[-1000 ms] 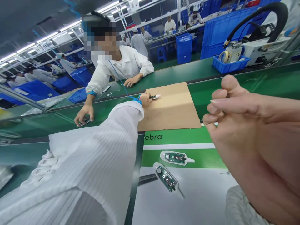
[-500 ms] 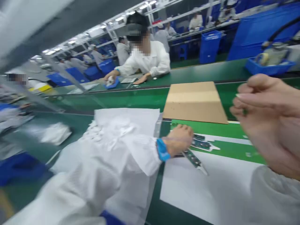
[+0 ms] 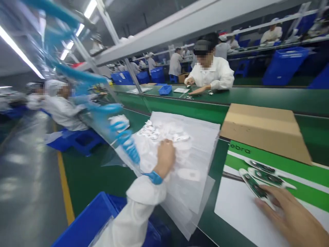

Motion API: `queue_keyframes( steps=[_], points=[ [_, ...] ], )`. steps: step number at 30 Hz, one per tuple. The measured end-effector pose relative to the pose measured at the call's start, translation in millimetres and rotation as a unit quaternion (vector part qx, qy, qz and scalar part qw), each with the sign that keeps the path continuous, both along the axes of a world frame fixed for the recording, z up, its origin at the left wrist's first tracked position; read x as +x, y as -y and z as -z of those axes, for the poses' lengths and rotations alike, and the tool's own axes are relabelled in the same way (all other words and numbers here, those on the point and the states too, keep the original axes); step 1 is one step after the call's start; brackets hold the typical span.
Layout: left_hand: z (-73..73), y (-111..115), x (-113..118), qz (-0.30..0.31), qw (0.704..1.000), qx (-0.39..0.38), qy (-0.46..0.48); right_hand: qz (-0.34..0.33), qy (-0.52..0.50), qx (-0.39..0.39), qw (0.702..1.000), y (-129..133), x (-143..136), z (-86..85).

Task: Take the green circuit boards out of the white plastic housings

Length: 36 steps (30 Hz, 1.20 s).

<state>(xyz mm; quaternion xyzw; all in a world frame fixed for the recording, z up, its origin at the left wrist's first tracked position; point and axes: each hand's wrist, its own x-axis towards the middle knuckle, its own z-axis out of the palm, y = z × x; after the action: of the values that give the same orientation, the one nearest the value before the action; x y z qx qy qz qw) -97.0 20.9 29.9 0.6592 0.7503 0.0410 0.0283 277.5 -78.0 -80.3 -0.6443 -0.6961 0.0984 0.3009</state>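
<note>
My left hand (image 3: 166,157), with a blue wrist strap (image 3: 154,177), reaches over white plastic shell parts (image 3: 149,130) spread on a white packing sheet (image 3: 205,132). Its fingertips are hidden behind the back of the hand, so I cannot see whether they hold a part. At the lower right, my right hand (image 3: 288,212) has its thumb and fingers around the near end of a white shell with a green circuit board (image 3: 253,185). Beyond it lie two similar shells with boards, one middle (image 3: 267,177) and one far (image 3: 263,167), on a green-and-white printed board (image 3: 239,156).
White paper (image 3: 233,202) lies under my right hand. A cardboard sheet (image 3: 264,127) leans behind. A coiled blue cord (image 3: 125,144) hangs by my left arm, above a blue bin (image 3: 84,219). Across the bench a co-worker (image 3: 218,73) sits near a small blue tray (image 3: 165,90).
The view has swung left. My left hand has moved from the circuit boards to the white parts. My right hand has come down from the air onto a shell with a board.
</note>
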Motion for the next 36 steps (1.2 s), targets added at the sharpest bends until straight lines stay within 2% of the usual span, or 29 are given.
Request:
queue_keyframes(
  steps=[2,5,7,9,11,12,13,15,16,18,20,21,23,25,31,36],
  points=[
    [6.2,-10,-27,-0.052,0.998,-0.011,-0.034,0.006,0.021,-0.029,0.999,2,-12,-10.8],
    [17.2,-22,-53,-0.072,0.995,-0.032,-0.059,0.044,0.026,-0.022,0.998,-2,-29,-28.4],
    [19.8,-27,-62,-0.07,0.994,-0.031,-0.072,0.064,0.023,-0.035,0.997,-5,-35,-36.8],
    [13.7,-26,-60,-0.066,0.996,0.002,-0.067,0.074,0.012,-0.065,0.995,-2,-37,-44.6],
    [0.5,-18,-44,-0.012,0.999,0.035,-0.006,0.067,-0.014,-0.102,0.992,6,-35,-52.6],
    [-6.5,-12,-31,0.042,0.997,0.035,0.048,0.063,-0.032,-0.119,0.99,11,-34,-56.3],
    [-12.2,-3,-14,0.105,0.988,0.012,0.114,0.064,-0.053,-0.131,0.988,16,-33,-59.3],
    [-16.4,15,26,0.221,0.945,-0.087,0.226,0.079,-0.088,-0.141,0.983,27,-31,-62.6],
    [-14.0,25,47,0.261,0.919,-0.144,0.259,0.091,-0.101,-0.141,0.981,31,-30,-62.6],
    [-1.4,42,84,0.303,0.88,-0.231,0.285,0.11,-0.12,-0.13,0.978,38,-31,-60.2],
    [16.7,56,110,0.333,0.866,-0.244,0.281,0.12,-0.129,-0.11,0.978,42,-32,-56.1],
    [25.5,61,117,0.348,0.867,-0.224,0.276,0.123,-0.13,-0.102,0.979,44,-33,-54.3],
    [38.9,67,125,0.374,0.875,-0.155,0.266,0.128,-0.129,-0.089,0.979,46,-36,-51.7],
    [45.5,69,124,0.395,0.879,-0.098,0.248,0.136,-0.131,-0.08,0.979,45,-38,-50.3],
    [51.8,73,118,0.47,0.857,-0.067,0.199,0.16,-0.119,0.008,0.98,39,-46,-42.1],
    [58.2,77,118,0.49,0.844,-0.039,0.214,0.183,-0.123,0.008,0.975,32,-53,-35.9]
  ],
)
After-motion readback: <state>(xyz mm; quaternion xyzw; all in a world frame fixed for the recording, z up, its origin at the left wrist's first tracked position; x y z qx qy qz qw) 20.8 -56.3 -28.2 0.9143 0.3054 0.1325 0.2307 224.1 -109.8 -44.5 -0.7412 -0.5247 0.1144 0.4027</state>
